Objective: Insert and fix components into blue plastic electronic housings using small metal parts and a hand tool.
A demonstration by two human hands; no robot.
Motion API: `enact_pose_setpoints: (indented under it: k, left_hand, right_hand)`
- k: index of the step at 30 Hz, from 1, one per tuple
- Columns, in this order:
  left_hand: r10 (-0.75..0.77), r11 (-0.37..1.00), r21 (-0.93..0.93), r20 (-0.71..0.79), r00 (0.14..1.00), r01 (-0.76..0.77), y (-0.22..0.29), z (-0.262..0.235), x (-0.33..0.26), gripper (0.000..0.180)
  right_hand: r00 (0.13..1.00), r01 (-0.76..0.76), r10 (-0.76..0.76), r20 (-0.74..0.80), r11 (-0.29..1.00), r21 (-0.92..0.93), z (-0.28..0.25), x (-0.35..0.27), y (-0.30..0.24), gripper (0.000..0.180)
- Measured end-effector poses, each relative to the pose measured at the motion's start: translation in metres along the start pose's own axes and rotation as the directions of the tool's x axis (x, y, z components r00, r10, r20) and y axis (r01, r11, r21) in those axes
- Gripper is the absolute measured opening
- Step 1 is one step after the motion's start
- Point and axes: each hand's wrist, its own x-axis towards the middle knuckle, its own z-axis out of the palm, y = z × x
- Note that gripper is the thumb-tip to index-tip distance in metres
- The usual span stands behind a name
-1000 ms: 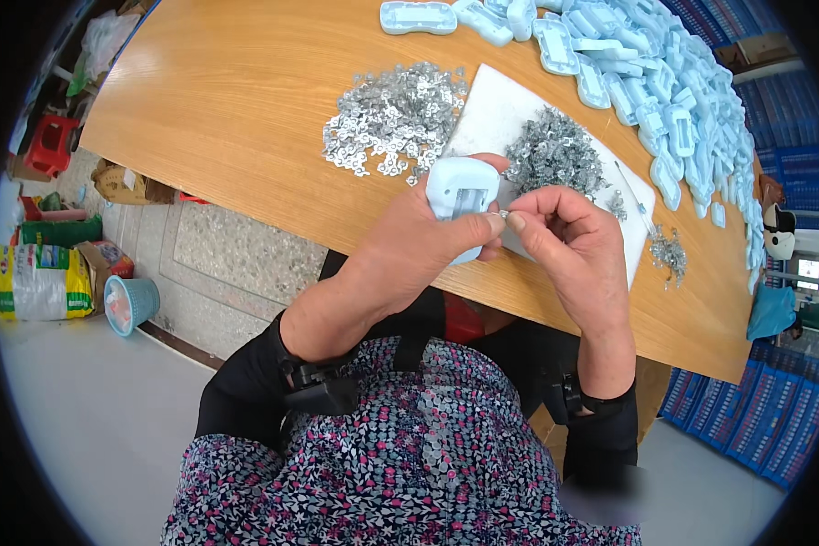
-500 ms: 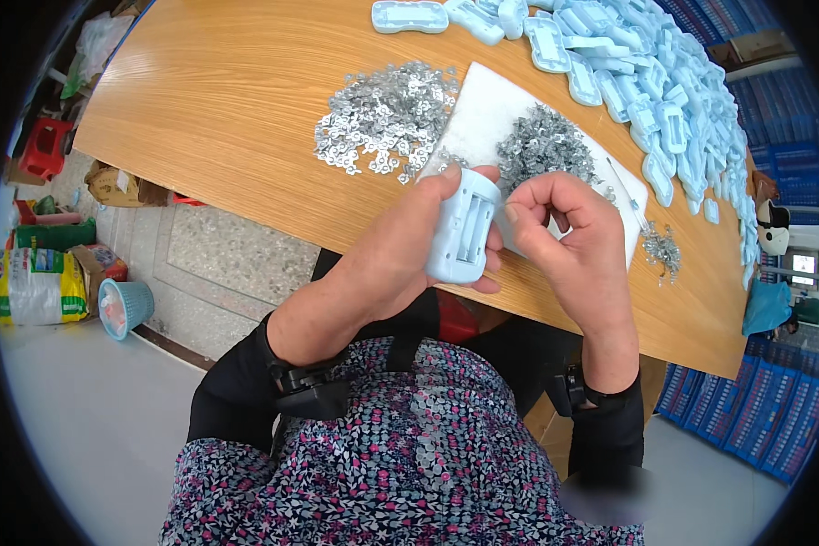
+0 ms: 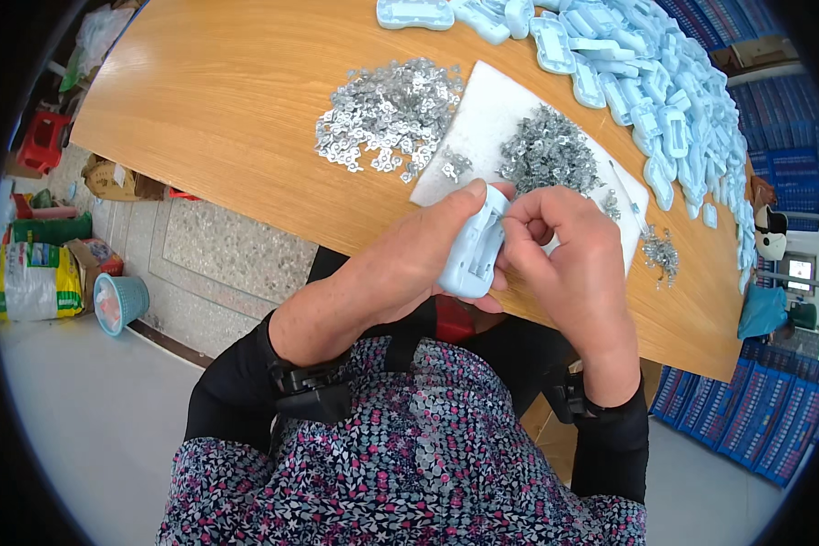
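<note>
A pale blue plastic housing (image 3: 469, 259) with a long battery slot is gripped in my left hand (image 3: 419, 246), thumb along its upper edge and fingers behind it. It tilts, its slot turned toward the right. Close against that side, my right hand (image 3: 569, 255) has thumb and forefinger pinched together; whatever they hold is too small or hidden to name. Just beyond the hands lies a white foam sheet (image 3: 469, 109) bearing a heap of small dark metal springs or clips (image 3: 551, 150). Left of it is a pile of flat silver metal tabs (image 3: 391, 109).
Many more pale blue housings (image 3: 646, 82) are heaped at the table's far right. A small cluster of metal pieces (image 3: 660, 255) lies by the sheet's right corner. The wooden table (image 3: 209, 100) curves around me. A light blue basket (image 3: 121, 305) stands on the floor at left; blue stacked bins (image 3: 746, 409) at right.
My left hand has tilted the housing, turning its slot toward the right. My right hand has come closer, its pinched fingertips now at the housing's right edge.
</note>
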Motion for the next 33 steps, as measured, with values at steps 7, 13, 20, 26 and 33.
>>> enact_pose_setpoints:
  k: [7,13,20,26,33]
  left_hand:
    - [-0.066,0.998,0.007,0.007,0.998,0.066,-0.003,-0.003,0.001,0.063]
    - [-0.055,0.998,-0.005,-0.019,0.998,0.055,-0.003,-0.001,0.003,0.06]
    - [-0.046,0.999,0.012,-0.017,0.999,0.047,-0.008,-0.001,0.007,0.057]
    - [-0.058,0.998,-0.036,0.002,0.998,0.058,-0.006,-0.003,0.005,0.057]
    - [-0.041,0.997,-0.059,0.102,0.994,0.047,-0.006,-0.007,0.005,0.054]
  right_hand:
    - [0.988,-0.155,0.149,0.045,0.971,0.182,-0.006,-0.001,0.001,0.024]
    - [0.994,-0.111,0.108,0.033,0.982,0.152,-0.004,-0.002,0.004,0.009]
    - [0.995,0.089,-0.097,-0.029,0.974,-0.208,0.003,-0.006,-0.003,0.01]
    - [0.997,0.005,-0.009,-0.081,0.999,-0.043,0.003,-0.01,0.003,0.011]
    - [0.969,-0.243,0.244,0.039,0.913,0.329,0.003,-0.013,0.004,0.018]
